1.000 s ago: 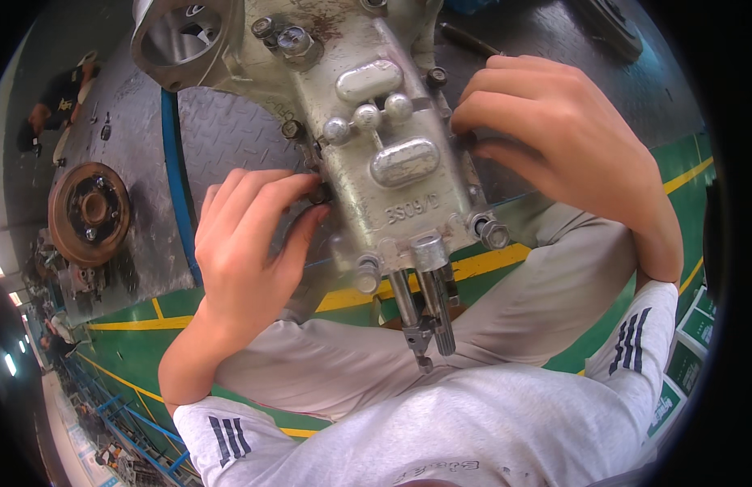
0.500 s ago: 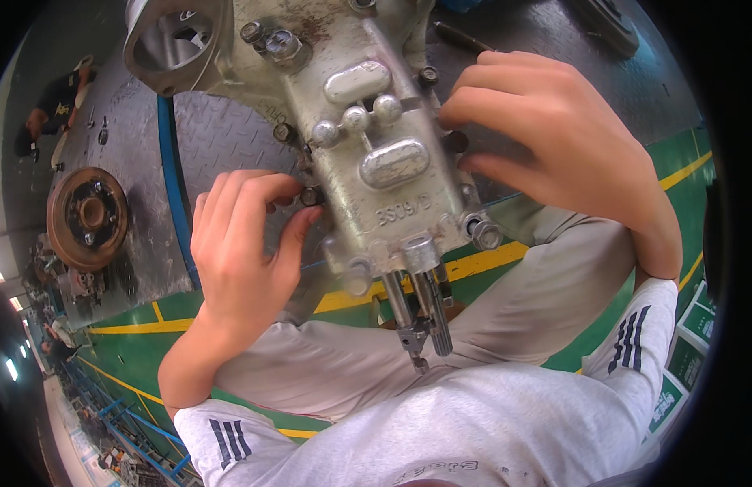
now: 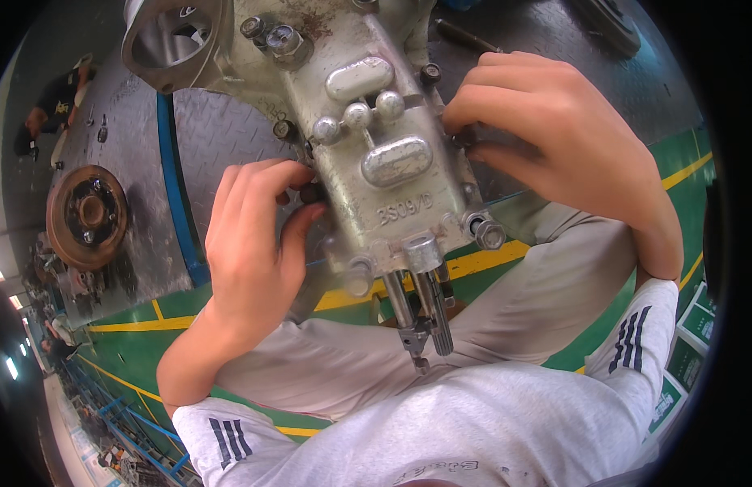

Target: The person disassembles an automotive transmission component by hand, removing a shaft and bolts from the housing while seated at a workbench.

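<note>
A grey cast-metal gearbox housing (image 3: 400, 203) with raised ribs and round bosses lies in front of me on the metal bench. At its left edge, the thumb and fingers of my left hand (image 3: 250, 231) close around a dark bolt head (image 3: 311, 193). My right hand (image 3: 558, 122) curls at the opposite edge, thumb and fingers around another dark bolt (image 3: 465, 136), partly hidden by them. Other bolts stand along the flange, one at the upper left (image 3: 284, 130) and one at the upper right (image 3: 429, 73). Steel shafts (image 3: 421, 312) stick out from the near end.
A rusty round hub (image 3: 88, 217) sits on the left bench plate, beyond a blue edge strip (image 3: 175, 178). A dark rod (image 3: 465, 36) lies behind my right hand. My legs (image 3: 554, 284) are below the housing. Another person (image 3: 55, 105) is at the far left.
My left hand has shifted slightly right and up, its fingers closing more around the bolt head. My right fingers have turned a little at their bolt. The housing stays almost in place.
</note>
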`<state>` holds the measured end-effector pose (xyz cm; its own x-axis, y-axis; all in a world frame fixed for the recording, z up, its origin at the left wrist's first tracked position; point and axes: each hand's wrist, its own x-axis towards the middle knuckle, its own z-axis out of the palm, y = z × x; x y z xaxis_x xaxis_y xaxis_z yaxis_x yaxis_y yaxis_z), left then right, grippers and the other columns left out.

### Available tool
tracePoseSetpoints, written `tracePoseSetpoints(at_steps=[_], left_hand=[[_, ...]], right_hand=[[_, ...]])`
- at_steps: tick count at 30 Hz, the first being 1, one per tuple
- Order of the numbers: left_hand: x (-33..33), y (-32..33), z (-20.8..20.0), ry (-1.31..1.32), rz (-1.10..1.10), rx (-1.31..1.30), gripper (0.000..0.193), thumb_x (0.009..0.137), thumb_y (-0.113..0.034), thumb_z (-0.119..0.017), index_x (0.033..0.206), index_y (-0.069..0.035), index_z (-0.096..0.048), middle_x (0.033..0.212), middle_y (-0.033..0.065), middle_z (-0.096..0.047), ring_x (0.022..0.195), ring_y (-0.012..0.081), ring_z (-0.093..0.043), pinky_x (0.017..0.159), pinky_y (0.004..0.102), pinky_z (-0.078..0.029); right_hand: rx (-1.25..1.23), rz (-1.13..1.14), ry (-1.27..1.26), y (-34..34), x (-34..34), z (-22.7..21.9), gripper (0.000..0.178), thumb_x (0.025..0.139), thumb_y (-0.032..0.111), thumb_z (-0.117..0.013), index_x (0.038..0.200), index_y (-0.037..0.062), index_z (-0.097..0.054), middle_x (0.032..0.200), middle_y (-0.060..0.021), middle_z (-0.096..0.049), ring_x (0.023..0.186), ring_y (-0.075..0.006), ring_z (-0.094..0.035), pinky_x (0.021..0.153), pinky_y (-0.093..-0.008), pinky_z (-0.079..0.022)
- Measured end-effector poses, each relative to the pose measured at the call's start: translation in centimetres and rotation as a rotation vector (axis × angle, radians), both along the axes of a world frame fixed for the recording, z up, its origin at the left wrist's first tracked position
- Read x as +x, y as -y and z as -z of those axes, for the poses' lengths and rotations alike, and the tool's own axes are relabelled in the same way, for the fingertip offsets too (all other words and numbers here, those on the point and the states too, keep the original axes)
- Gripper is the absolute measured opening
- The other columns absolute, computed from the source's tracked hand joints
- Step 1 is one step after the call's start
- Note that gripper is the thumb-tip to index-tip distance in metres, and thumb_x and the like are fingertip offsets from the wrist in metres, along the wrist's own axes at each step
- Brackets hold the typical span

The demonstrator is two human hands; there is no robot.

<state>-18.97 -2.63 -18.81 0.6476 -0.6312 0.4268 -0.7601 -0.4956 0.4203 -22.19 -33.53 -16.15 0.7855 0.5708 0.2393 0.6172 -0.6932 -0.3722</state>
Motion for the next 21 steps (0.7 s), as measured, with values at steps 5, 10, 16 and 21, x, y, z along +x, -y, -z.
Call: tracePoseSetpoints(at_steps=[5, 10, 16, 21], left_hand=[[-0.1, -0.7, -0.2, 0.023, 0.0, 0.065, 0.03, 0.077, 0.007, -0.077, 0.105, 0.001, -0.066, 0.096, 0.0132, -0.067, 0.082, 0.0304, -0.061, 0.072, 0.0393, -0.05], [-0.7, -1.2, -1.4, -0.11, -0.053, 0.13, 0.037, 0.076, 0.007, -0.079, 0.112, 0.001, -0.068, 0.098, 0.014, -0.068, 0.085, 0.0304, -0.064, 0.074, 0.0391, -0.051], [0.3, -0.3, -0.2, -0.091, -0.013, -0.053, 0.035, 0.073, 0.009, -0.08, 0.106, 0.001, -0.07, 0.093, 0.011, -0.068, 0.08, 0.0238, -0.064, 0.072, 0.0325, -0.051], [0.8, 0.0, -0.7, -0.091, 0.022, 0.028, 0.032, 0.071, 0.011, -0.081, 0.101, 0.002, -0.071, 0.087, 0.01, -0.064, 0.073, 0.0181, -0.06, 0.066, 0.0282, -0.049]], right_hand=[[0.001, 0.036, -0.013, 0.0, -0.1, -0.2, 0.045, 0.065, -0.002, -0.082, 0.107, 0.0011, -0.066, 0.103, -0.0148, -0.066, 0.099, -0.0382, -0.064, 0.085, -0.0441, -0.053], [-0.037, 0.089, -0.016, 0.7, -0.6, -1.3, 0.043, 0.07, 0.0, -0.082, 0.11, 0.0006, -0.066, 0.113, -0.0162, -0.067, 0.107, -0.037, -0.065, 0.089, -0.0415, -0.053], [0.058, 0.117, -0.022, 2.1, -1.8, -1.3, 0.029, 0.077, -0.003, -0.076, 0.105, -0.0024, -0.068, 0.109, -0.0166, -0.067, 0.1, -0.0312, -0.068, 0.085, -0.036, -0.054], [0.155, 0.162, 0.034, 4.0, -3.1, -0.5, 0.018, 0.08, -0.01, -0.07, 0.097, -0.0041, -0.068, 0.098, -0.0158, -0.068, 0.088, -0.0255, -0.067, 0.077, -0.0319, -0.052]])
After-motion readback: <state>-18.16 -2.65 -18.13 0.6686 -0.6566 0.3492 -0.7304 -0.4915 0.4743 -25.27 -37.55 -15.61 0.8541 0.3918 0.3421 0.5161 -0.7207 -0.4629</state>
